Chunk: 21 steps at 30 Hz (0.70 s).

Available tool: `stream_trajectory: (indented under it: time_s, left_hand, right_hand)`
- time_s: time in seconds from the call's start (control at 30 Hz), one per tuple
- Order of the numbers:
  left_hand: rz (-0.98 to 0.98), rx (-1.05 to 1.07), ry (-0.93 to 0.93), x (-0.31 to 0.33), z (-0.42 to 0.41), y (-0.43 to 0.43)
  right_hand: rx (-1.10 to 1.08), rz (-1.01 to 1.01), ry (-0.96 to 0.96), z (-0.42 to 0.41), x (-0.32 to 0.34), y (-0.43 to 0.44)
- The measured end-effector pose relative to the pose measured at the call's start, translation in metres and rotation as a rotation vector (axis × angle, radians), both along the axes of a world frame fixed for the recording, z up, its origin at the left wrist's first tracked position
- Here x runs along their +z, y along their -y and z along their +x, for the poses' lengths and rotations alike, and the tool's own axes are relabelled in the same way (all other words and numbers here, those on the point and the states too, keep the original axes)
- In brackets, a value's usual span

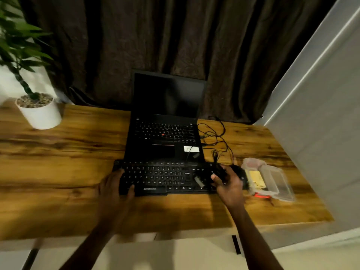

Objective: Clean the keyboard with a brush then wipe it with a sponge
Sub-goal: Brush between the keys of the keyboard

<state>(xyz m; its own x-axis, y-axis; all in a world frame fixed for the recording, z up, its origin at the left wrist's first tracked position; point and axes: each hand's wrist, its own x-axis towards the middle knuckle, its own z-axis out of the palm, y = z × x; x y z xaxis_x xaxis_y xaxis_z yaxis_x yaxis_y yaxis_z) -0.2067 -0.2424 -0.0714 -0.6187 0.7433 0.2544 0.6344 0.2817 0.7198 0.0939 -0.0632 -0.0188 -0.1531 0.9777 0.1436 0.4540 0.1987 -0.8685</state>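
Black plastic keyboard (159,178): flat on brown wood-grain table (68,152), long axis L–R, back edge right up against front of open black laptop (165,137).

Left hand (112,185): at kbd's L end, fingers (120,173) laid over the outer keys, thumb at front edge. Gripping or just resting: can't tell, too blurred.

Right hand (230,187): over kbd's R end, fingers curled round black bundled cable (206,175) w/ silver USB plug, so not free.

Yellow block sponge (255,179): inside clear plastic container (280,184), just R of kbd, close beside right hand.

Small red-orange item (261,195): at container's near edge, poss. the brush, too blurred to say.

Judging from this: brushing not begun. Cleaning gear all off to the R, so right hand far nearer. Needs to set cable down clear of the keys first, then reach R. Left hand well placed to steady kbd along its length.
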Motion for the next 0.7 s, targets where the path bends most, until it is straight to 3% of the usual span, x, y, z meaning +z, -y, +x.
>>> stream_trajectory:
  time_s: [0.07,0.2,0.4,0.47,0.53,0.7]
  left_hand:
    - [0.030,-0.072,-0.052,0.012,0.032,-0.015]
    - [0.031,-0.316,0.095,0.028,0.101,-0.053]
    - [-0.117,-0.409,0.868,0.067,0.194,-0.118]
    - [-0.065,-0.397,0.974,0.074,0.212,-0.133]
    - [-0.010,-0.368,0.985,0.080,0.226,-0.144]
    - [-0.017,-0.391,0.843,0.081,0.247,-0.157]
  right_hand:
    - [-0.089,-0.085,-0.202,0.005,0.002,0.002]
    - [-0.136,-0.326,-0.590,0.013,0.014,0.005]
    - [-0.162,-0.488,-1.039,0.028,0.009,0.003]
    - [-0.134,-0.575,-1.177,0.033,0.008,0.004]
    - [-0.098,-0.636,-1.224,0.040,0.008,0.005]
    - [0.007,-0.638,-1.038,0.069,0.008,-0.003]
